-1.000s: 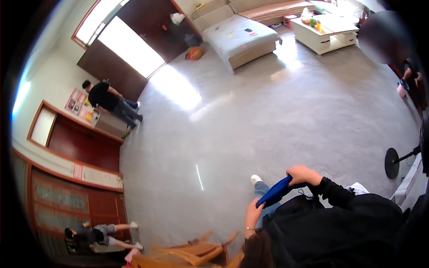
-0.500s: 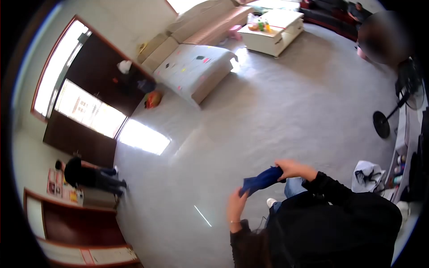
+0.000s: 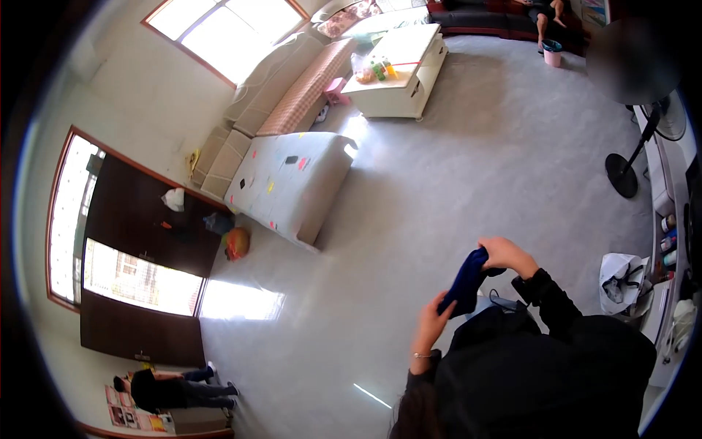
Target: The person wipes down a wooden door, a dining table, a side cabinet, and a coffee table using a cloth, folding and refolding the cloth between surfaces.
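At four o'clock, over the grey floor (image 3: 468,183), we are holding one dark blue cloth (image 3: 464,285), slanting from one o'clock down to seven. Weight: probably light. Body: apparently soft; we are expecting it to bend and sag rather than resist, with little risk of slipping or breaking. Best holds: the two opposite ends.

Right hand (image 3: 506,256): clamping the upper end, fingers together. Left hand (image 3: 431,322): pinching the lower end between thumb and fingers.

Hidden or doubtful, by size: a round blur (image 3: 632,62), towards two o'clock, which we are not managing to identify; a seated person (image 3: 542,22), between one and two, whose upper body the frame edge is cutting off; a white bag (image 3: 620,282), between three and four, whose contents we are only half seeing; the cloth's far side, folding out of sight, leaving its full shape uncertain; lastly, several fingertips, disappearing behind the fabric.
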Demonstrator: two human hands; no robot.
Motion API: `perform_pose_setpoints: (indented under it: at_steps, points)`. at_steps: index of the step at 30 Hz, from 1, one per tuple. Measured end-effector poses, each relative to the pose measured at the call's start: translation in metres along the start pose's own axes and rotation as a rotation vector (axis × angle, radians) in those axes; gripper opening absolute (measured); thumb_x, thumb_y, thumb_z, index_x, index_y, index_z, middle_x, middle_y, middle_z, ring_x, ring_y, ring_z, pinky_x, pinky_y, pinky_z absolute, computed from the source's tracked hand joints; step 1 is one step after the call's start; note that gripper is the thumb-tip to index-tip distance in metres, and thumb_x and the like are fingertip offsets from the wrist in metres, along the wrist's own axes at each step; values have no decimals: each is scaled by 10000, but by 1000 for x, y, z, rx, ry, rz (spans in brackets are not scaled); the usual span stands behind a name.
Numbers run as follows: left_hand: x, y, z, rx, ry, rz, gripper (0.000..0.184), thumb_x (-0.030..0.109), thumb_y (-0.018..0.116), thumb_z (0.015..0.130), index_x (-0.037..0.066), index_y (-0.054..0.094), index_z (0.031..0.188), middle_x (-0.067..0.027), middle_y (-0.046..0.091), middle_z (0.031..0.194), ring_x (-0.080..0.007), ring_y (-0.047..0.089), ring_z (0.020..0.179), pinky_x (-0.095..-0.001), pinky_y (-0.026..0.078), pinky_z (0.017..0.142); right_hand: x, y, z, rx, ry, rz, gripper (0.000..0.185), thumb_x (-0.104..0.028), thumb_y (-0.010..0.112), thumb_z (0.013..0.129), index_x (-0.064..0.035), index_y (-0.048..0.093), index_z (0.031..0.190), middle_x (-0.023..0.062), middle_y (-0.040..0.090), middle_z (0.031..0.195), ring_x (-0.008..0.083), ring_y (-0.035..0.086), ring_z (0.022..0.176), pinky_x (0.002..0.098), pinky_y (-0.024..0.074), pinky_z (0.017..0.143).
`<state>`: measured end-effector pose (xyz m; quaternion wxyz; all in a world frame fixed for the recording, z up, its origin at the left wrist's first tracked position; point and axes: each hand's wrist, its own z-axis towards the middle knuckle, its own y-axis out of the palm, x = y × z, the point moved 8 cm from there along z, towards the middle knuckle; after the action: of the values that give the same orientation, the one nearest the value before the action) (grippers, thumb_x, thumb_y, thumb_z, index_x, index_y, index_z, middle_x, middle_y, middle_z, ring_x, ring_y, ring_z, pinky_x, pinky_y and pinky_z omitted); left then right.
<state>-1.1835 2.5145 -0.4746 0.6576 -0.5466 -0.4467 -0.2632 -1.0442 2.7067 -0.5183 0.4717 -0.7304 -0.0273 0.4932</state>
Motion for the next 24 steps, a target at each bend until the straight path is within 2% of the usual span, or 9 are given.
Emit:
perform_pose_setpoints:
  at_steps: [1,3,6,8,12,14,19,21,24]
  points:
    - [-21,-10,16,28,-59,-10,302,192,673,880,7,619,1112,-92,685,859,-122,619,731,-281,502,672,-5,-8,20,-35,-30,-40,442,-309,781,597,-53,621,920,187,653,813,388,631,787,462,496,676]
    - [-35,-34,46,34,-150,-50,285,201,670,884,1,634,1084,-58,672,825,-95,587,735,-269,491,671,-6,-16,62,-102,-46,-28,440,-336,772,605,-49,639,911,186,658,820,383,633,794,444,502,681]
    - [-57,-64,98,74,-155,56,255,202,670,881,-6,657,1029,-30,652,766,-90,560,713,-257,468,660,-11,-12,112,-217,-139,-68,458,-364,770,638,-54,669,959,190,669,833,372,642,813,426,509,705]
    - [-79,-78,130,85,-288,-45,320,230,668,869,-20,658,1068,-143,705,914,-195,659,822,-322,504,748,-14,-18,137,-220,-115,-21,457,-371,780,633,-55,674,946,191,668,844,374,640,823,431,508,721]
    - [-94,-112,203,168,-222,-55,313,219,664,873,-30,657,1063,-129,702,889,-160,643,796,-301,502,711,2,-25,194,-242,-84,132,390,-342,755,715,-36,669,943,186,669,893,373,629,855,425,500,745]
    - [-111,-126,243,135,-306,-133,303,216,662,873,-21,663,1061,-110,697,862,-131,635,779,-275,497,686,19,-29,228,-252,-87,126,377,-335,746,728,-36,672,946,180,670,893,369,628,847,426,496,737]
    - [-178,-153,358,-38,-328,-69,280,219,650,880,-19,674,1025,-77,685,804,-112,620,719,-264,489,646,51,-50,336,-202,-49,96,350,-326,734,741,-42,691,941,174,671,886,356,626,825,430,487,713]
    - [-180,-157,416,-151,-306,-67,284,227,638,888,-26,676,1009,-72,678,762,-113,610,679,-268,485,631,55,-76,380,-248,50,22,327,-323,725,751,-52,704,932,165,678,867,346,633,800,407,492,702]
    - [-170,-161,517,-274,-287,-82,299,246,638,889,-19,675,1024,-71,679,758,-117,613,683,-271,481,630,60,-121,446,-129,79,14,312,-314,719,747,-51,705,914,164,673,833,347,631,776,411,488,685]
